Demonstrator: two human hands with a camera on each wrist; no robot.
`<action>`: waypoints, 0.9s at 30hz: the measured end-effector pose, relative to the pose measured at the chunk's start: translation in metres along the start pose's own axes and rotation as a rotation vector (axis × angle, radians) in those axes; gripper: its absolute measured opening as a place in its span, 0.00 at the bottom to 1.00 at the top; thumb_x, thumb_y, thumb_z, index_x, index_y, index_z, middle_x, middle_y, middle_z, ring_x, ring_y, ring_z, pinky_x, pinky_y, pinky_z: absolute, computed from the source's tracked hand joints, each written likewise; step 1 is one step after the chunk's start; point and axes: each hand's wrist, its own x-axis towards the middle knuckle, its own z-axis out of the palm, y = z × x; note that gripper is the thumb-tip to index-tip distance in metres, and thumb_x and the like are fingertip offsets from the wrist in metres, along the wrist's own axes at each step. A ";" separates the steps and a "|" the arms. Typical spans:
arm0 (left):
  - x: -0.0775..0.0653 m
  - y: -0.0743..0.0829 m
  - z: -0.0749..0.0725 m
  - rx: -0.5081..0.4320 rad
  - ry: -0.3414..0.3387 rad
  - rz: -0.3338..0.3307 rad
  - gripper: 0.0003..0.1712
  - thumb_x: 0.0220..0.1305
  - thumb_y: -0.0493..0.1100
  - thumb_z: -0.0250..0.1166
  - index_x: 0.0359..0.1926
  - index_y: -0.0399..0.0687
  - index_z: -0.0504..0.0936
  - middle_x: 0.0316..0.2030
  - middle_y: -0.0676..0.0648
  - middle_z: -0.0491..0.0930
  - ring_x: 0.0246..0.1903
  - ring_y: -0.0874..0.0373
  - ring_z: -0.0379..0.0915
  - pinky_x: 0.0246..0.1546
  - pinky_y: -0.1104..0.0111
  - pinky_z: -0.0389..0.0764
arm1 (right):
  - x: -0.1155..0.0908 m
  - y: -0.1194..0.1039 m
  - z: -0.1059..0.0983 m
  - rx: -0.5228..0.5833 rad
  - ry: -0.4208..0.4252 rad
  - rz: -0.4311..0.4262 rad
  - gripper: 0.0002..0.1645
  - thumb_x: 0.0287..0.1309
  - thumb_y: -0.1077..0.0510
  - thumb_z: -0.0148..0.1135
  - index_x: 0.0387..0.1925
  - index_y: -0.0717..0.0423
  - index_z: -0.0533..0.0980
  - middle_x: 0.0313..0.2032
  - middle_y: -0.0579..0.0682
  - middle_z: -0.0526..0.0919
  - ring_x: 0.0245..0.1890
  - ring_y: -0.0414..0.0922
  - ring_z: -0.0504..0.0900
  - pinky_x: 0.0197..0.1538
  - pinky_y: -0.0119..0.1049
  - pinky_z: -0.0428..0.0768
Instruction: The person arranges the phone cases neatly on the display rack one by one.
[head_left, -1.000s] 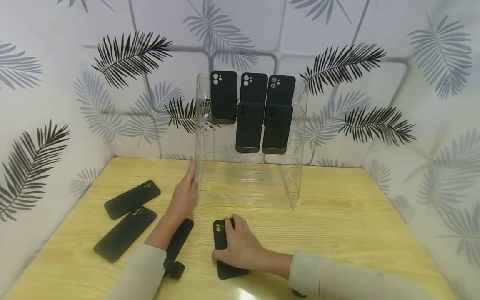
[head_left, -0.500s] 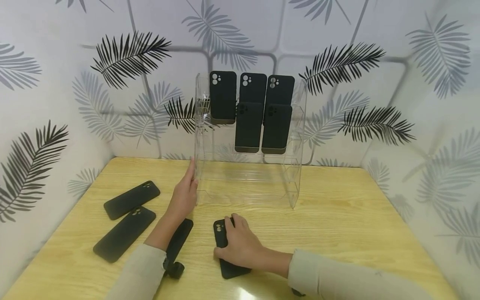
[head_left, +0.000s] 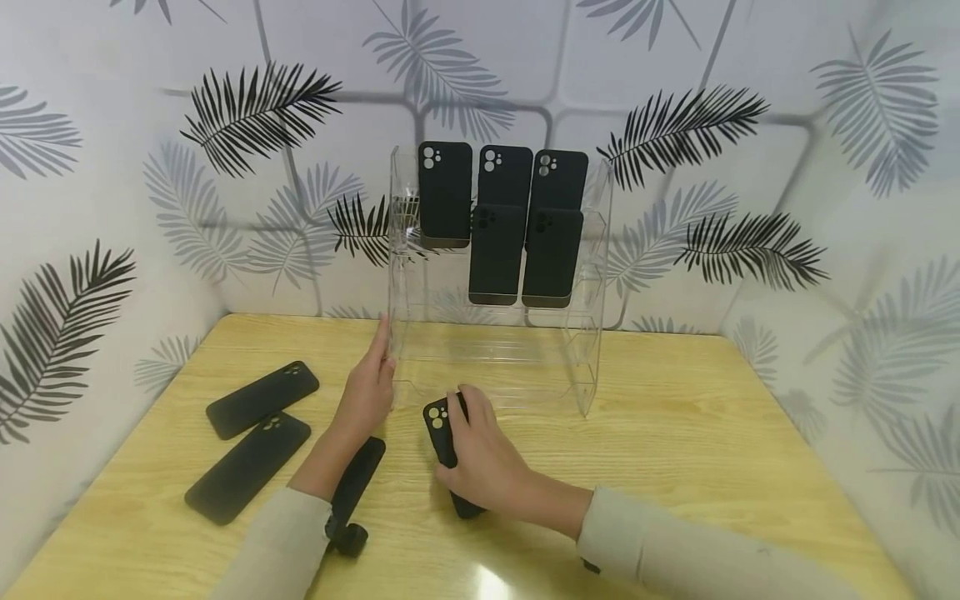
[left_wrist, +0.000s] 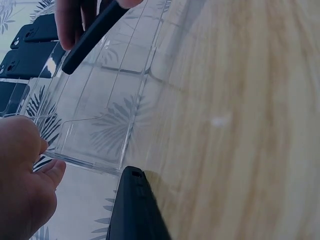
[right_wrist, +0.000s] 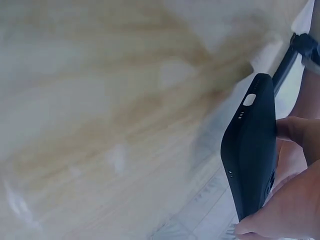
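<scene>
My right hand (head_left: 487,458) grips a black phone case (head_left: 441,443) by its edges, camera cutouts toward the rack. In the right wrist view this case (right_wrist: 250,145) stands tilted over the table, its port slot showing. The left hand (head_left: 367,396) holds the left side panel of a clear acrylic display rack (head_left: 592,358), fingers along the outside and thumb at the front edge. Three phone cases stand on the top tier, among them the left one (head_left: 446,192). Below them stand a middle case (head_left: 497,254) and a right case (head_left: 552,258).
Two black phone cases, a far one (head_left: 262,398) and a near one (head_left: 247,468), lie at the table's left. Another case (head_left: 360,477) lies beside the left forearm, near the wrist camera (head_left: 349,539). Patterned walls (head_left: 480,75) enclose the wooden table (head_left: 675,433).
My right hand has raised the phone case off the table and moved it forward toward the rack, tilting it. The left hand stays at the rack's side.
</scene>
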 end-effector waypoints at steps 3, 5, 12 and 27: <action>0.000 0.000 -0.001 -0.001 -0.008 -0.001 0.41 0.80 0.35 0.45 0.82 0.62 0.36 0.79 0.41 0.48 0.75 0.41 0.53 0.72 0.47 0.61 | 0.007 0.005 -0.003 0.012 0.026 0.003 0.57 0.54 0.49 0.73 0.76 0.67 0.53 0.74 0.63 0.52 0.75 0.57 0.54 0.68 0.45 0.73; 0.000 0.000 -0.001 -0.001 -0.010 -0.003 0.41 0.80 0.35 0.45 0.82 0.62 0.35 0.79 0.41 0.48 0.75 0.41 0.53 0.72 0.47 0.61 | 0.011 0.008 -0.005 0.028 0.046 0.009 0.57 0.55 0.50 0.73 0.76 0.67 0.53 0.74 0.63 0.51 0.75 0.58 0.54 0.67 0.46 0.75; 0.000 0.001 -0.001 -0.003 -0.006 -0.007 0.42 0.80 0.35 0.46 0.82 0.64 0.35 0.79 0.41 0.49 0.75 0.41 0.54 0.72 0.47 0.63 | 0.032 0.013 -0.018 0.052 0.155 0.019 0.57 0.54 0.51 0.73 0.76 0.68 0.52 0.74 0.65 0.51 0.74 0.59 0.56 0.67 0.48 0.74; 0.000 0.000 -0.001 0.005 -0.005 -0.002 0.43 0.80 0.34 0.47 0.82 0.64 0.35 0.80 0.42 0.47 0.75 0.41 0.54 0.71 0.47 0.63 | 0.080 0.013 -0.052 0.073 0.351 0.009 0.58 0.56 0.51 0.74 0.76 0.70 0.52 0.75 0.65 0.49 0.77 0.60 0.49 0.76 0.53 0.61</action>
